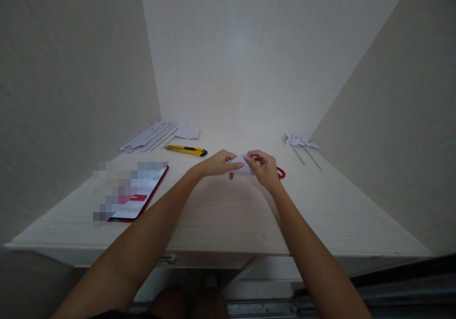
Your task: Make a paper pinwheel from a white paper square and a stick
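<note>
A small piece of white paper [241,166] is held up above the middle of the table between both hands. My left hand [223,163] grips its left side, with the thumb lying over the front and a fingertip showing below. At the right side, my right hand [261,166] pinches the paper's upper edge between thumb and fingers. The paper looks folded or curved, but its exact shape is partly covered by the fingers. Just behind my right hand, a red ring-shaped handle [281,172] shows, probably of scissors; the rest is hidden.
A yellow utility knife [186,150] lies left of the hands. Several rolled paper sticks [151,136] and a paper sheet [188,132] lie at the back left. A tablet [142,200], partly blurred, is near my left forearm. Paper pinwheels on sticks [297,142] rest back right. Walls enclose the table [221,214].
</note>
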Action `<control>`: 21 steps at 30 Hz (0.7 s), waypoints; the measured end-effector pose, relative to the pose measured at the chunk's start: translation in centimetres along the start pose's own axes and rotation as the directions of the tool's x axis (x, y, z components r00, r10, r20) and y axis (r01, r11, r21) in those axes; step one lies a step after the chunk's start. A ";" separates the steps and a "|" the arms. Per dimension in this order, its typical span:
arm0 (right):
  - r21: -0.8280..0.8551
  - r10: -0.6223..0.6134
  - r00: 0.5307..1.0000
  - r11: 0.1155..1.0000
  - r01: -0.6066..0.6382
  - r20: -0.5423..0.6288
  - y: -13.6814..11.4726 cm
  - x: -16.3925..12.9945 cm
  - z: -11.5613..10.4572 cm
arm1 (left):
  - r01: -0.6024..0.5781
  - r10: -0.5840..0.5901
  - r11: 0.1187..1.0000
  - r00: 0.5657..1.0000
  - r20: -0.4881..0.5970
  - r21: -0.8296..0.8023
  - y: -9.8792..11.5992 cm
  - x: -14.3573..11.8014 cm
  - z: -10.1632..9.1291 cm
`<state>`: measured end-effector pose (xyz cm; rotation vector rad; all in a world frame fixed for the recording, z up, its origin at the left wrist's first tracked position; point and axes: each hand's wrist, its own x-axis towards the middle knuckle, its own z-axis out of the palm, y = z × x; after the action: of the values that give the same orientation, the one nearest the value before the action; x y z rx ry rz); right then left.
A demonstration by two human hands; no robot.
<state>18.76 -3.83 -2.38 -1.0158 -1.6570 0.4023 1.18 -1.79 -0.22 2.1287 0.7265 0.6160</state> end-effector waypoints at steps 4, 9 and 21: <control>0.016 0.002 1.000 1.000 -0.002 0.000 0.0 0.0 0.1 | -0.015 0.016 0.999 1.000 0.012 -0.042 0.1 -0.3 0.2; -0.019 -0.017 1.000 1.000 0.017 -0.025 0.1 0.0 -0.1 | 0.016 -0.007 0.993 0.997 0.073 -0.120 -0.1 -0.6 0.2; -0.190 -0.242 0.964 0.947 0.259 0.109 -1.7 -0.5 0.1 | 0.238 -0.160 0.939 0.941 0.297 -0.248 -1.4 -0.4 0.7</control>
<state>18.02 -5.21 -1.51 -0.9289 -1.9062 0.1088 0.86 -1.66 -1.83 1.8011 0.6496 0.2862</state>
